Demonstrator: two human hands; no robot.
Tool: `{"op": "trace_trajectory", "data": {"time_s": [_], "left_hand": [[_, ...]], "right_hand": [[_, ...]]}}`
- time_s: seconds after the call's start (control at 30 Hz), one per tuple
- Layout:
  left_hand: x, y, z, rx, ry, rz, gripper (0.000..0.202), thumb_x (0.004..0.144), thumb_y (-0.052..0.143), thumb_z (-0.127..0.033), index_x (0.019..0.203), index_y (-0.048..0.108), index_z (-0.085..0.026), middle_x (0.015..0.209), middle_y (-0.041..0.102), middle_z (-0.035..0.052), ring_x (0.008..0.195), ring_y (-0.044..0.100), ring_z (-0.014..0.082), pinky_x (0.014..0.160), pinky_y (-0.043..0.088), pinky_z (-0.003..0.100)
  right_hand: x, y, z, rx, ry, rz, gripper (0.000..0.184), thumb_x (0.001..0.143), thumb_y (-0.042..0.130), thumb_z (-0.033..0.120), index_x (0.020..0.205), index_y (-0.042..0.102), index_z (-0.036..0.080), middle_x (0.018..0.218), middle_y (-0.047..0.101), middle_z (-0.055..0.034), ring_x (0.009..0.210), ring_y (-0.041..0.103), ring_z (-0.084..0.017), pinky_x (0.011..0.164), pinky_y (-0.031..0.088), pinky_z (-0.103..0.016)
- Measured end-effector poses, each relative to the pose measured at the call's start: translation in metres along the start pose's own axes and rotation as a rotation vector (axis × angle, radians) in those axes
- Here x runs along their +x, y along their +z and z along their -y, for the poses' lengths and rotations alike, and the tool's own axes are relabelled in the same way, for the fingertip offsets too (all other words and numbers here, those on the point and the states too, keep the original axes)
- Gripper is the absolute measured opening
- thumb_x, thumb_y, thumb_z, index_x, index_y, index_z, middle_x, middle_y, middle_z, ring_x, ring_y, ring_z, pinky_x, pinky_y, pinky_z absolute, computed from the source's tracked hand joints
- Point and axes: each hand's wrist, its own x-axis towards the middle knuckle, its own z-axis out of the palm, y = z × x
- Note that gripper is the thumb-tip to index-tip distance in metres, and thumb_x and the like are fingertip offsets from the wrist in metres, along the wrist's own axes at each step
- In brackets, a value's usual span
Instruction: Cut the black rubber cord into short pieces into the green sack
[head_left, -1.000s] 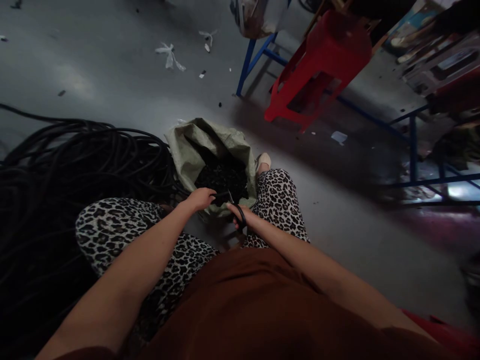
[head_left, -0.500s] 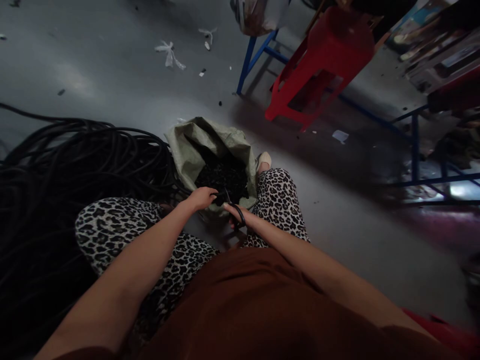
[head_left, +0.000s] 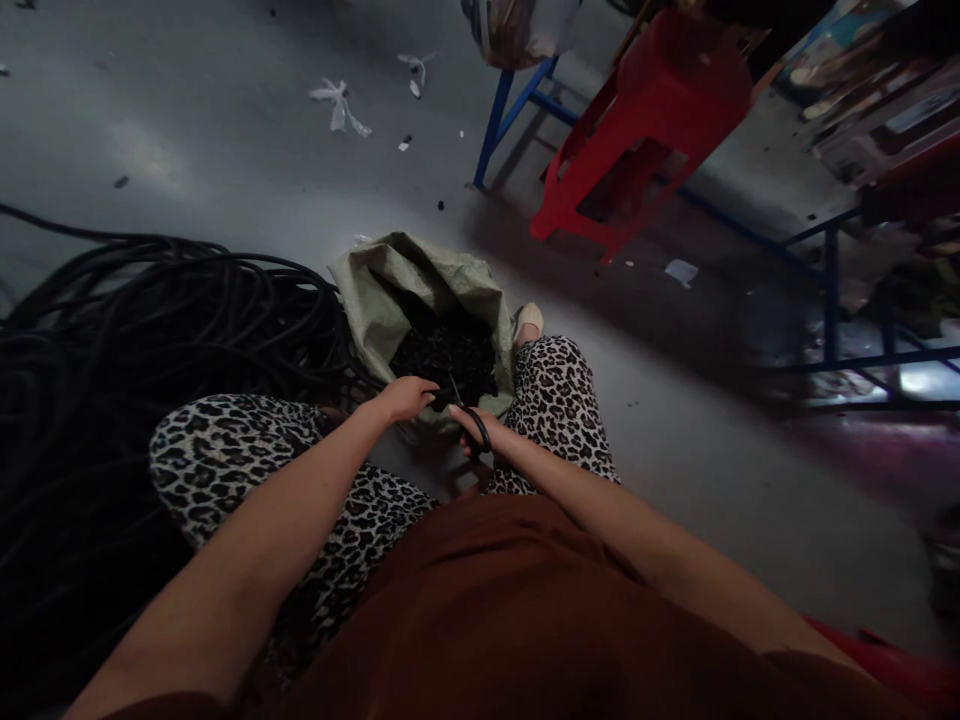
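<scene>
I sit over an open pale green woven sack that stands on the floor between my knees and holds small black pieces. My left hand is closed at the sack's near rim, pinching the end of a thin black cable. My right hand grips black-handled scissors, whose blades point up toward the left hand over the sack's mouth.
A big heap of black cable fills the floor at my left. A red plastic stool stands behind the sack beside a blue metal rack on the right. White scraps litter the grey floor.
The scissor blades have swung slightly and the left hand's fingers have shifted a little at the sack's rim; both arms otherwise stay where they were.
</scene>
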Motion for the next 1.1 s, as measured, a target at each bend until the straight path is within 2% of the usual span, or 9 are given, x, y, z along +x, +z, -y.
{"op": "trace_trajectory", "data": {"time_s": [0.13, 0.33, 0.53, 0.73, 0.87, 0.97, 1.1], "left_hand": [[0.000, -0.001, -0.002, 0.024, -0.019, -0.009, 0.036, 0.086, 0.048, -0.026, 0.118, 0.065, -0.025, 0.115, 0.069, 0.0012, 0.105, 0.061, 0.0179, 0.087, 0.045, 0.022], [-0.002, -0.010, 0.002, 0.096, -0.024, -0.022, 0.039, 0.087, 0.045, -0.031, 0.121, 0.062, -0.023, 0.117, 0.067, 0.0045, 0.105, 0.062, 0.0202, 0.088, 0.046, 0.026], [-0.006, -0.015, 0.001, 0.173, -0.058, 0.069, 0.037, 0.086, 0.044, -0.030, 0.116, 0.066, -0.027, 0.111, 0.070, 0.0033, 0.102, 0.063, 0.0203, 0.086, 0.047, 0.026], [-0.008, -0.014, -0.004, 0.207, -0.121, 0.093, 0.036, 0.085, 0.046, -0.029, 0.115, 0.067, -0.028, 0.111, 0.070, 0.0055, 0.102, 0.063, 0.0225, 0.087, 0.047, 0.029], [-0.005, -0.012, -0.001, 0.171, -0.119, 0.058, 0.036, 0.085, 0.046, -0.029, 0.114, 0.067, -0.027, 0.109, 0.071, 0.0057, 0.100, 0.064, 0.0222, 0.085, 0.047, 0.028], [-0.001, -0.010, 0.004, 0.125, -0.094, -0.011, 0.035, 0.086, 0.046, -0.028, 0.114, 0.067, -0.027, 0.110, 0.070, 0.0030, 0.101, 0.063, 0.0194, 0.086, 0.046, 0.025], [0.002, -0.011, 0.007, 0.077, -0.098, -0.066, 0.036, 0.087, 0.045, -0.028, 0.117, 0.065, -0.024, 0.113, 0.069, 0.0033, 0.104, 0.062, 0.0187, 0.088, 0.046, 0.024]], "right_hand": [[-0.003, -0.001, 0.004, -0.035, -0.019, -0.039, 0.027, 0.097, 0.047, 0.039, 0.093, 0.055, 0.013, 0.042, 0.045, 0.0070, 0.029, 0.045, -0.008, 0.029, 0.035, -0.014], [-0.001, -0.001, 0.000, 0.051, -0.040, -0.110, 0.023, 0.095, 0.051, 0.034, 0.081, 0.053, 0.015, 0.040, 0.040, 0.0093, 0.027, 0.039, -0.006, 0.028, 0.033, -0.015], [-0.005, -0.001, 0.001, 0.010, 0.007, -0.123, 0.029, 0.088, 0.060, 0.037, 0.070, 0.050, 0.017, 0.037, 0.036, 0.0093, 0.028, 0.036, -0.006, 0.029, 0.030, -0.014], [0.000, -0.002, -0.006, -0.085, -0.001, -0.105, 0.031, 0.090, 0.057, 0.035, 0.066, 0.050, 0.017, 0.038, 0.037, 0.0078, 0.029, 0.038, -0.007, 0.031, 0.032, -0.015], [0.004, -0.004, -0.010, -0.046, 0.021, -0.111, 0.031, 0.090, 0.057, 0.042, 0.075, 0.054, 0.015, 0.040, 0.039, 0.0079, 0.029, 0.040, -0.007, 0.029, 0.031, -0.014], [0.004, -0.004, -0.010, 0.007, 0.035, -0.083, 0.037, 0.092, 0.050, 0.050, 0.093, 0.057, 0.014, 0.044, 0.046, 0.0066, 0.029, 0.044, -0.008, 0.029, 0.033, -0.014], [0.002, -0.002, -0.005, 0.059, 0.049, -0.030, 0.046, 0.095, 0.040, 0.056, 0.112, 0.053, 0.015, 0.050, 0.052, 0.0043, 0.033, 0.051, -0.009, 0.033, 0.039, -0.015]]}}
